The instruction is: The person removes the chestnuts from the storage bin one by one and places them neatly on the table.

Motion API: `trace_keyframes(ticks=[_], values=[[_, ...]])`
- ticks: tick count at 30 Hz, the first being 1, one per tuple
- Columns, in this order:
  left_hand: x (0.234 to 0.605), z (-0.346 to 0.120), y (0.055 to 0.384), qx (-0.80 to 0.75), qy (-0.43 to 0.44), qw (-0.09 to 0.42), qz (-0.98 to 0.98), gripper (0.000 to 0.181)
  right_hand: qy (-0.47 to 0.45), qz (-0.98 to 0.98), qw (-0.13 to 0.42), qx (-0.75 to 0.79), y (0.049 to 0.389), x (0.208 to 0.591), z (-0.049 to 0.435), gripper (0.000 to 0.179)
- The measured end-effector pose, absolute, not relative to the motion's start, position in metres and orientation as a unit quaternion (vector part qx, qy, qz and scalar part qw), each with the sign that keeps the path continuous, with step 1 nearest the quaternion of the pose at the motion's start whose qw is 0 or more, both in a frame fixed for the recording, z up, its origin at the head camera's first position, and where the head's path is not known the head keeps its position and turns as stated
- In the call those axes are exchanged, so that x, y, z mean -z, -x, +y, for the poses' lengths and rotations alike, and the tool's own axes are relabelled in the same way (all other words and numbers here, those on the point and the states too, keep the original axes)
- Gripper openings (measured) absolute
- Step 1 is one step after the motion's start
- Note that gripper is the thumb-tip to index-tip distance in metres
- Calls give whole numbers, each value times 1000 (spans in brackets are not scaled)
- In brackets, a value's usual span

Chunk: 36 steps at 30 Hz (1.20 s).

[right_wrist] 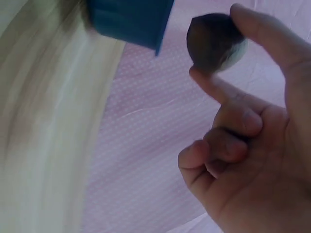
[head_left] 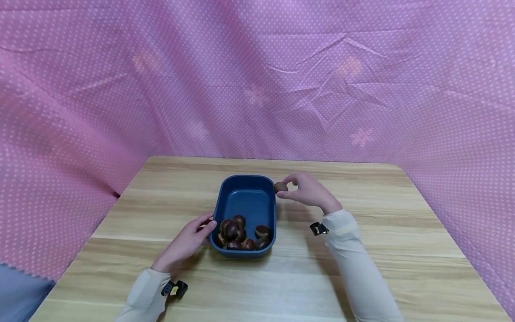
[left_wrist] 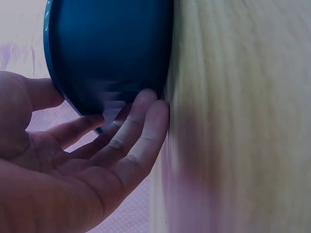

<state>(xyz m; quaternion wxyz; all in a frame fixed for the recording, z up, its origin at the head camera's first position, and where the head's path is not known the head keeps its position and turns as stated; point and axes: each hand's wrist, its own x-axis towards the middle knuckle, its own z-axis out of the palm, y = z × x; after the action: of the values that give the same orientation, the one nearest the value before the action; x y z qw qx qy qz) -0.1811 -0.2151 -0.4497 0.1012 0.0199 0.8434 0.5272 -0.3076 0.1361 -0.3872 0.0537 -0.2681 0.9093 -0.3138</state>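
Observation:
A deep blue rectangular box [head_left: 249, 203] stands on the table, several glossy brown chestnuts [head_left: 231, 230] gathered at its near end. My left hand [head_left: 188, 239] holds the box at its near left side. In the left wrist view the thumb [left_wrist: 46, 93] is at the rim, and the fingers [left_wrist: 129, 138] lie along the outer wall, low by the tabletop. Beyond the far right rim, my right hand [head_left: 307, 190] pinches one chestnut [right_wrist: 214, 42] between thumb and index finger. The other fingers of that hand are curled toward the palm.
The light wood-grain table [head_left: 322, 277] ends at a far edge just past the box. Pink dotted cloth [head_left: 257, 80] hangs behind and on both sides. A dark camera strap [head_left: 174, 289] sits on the left wrist, another dark camera [head_left: 319, 228] on the right.

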Motion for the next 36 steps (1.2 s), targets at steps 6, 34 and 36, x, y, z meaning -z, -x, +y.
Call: trace_keyframes(ticks=[6, 34, 36], values=[[448, -217, 181, -523, -28, 104, 845, 54, 226, 918, 60, 319, 319, 401, 145, 36], [448, -214, 181, -523, -17, 102, 846, 53, 178, 948, 91, 248, 328, 427, 151, 33], [448, -213, 180, -525, -18, 102, 845, 53, 178, 948, 90, 247, 327, 428, 151, 33]])
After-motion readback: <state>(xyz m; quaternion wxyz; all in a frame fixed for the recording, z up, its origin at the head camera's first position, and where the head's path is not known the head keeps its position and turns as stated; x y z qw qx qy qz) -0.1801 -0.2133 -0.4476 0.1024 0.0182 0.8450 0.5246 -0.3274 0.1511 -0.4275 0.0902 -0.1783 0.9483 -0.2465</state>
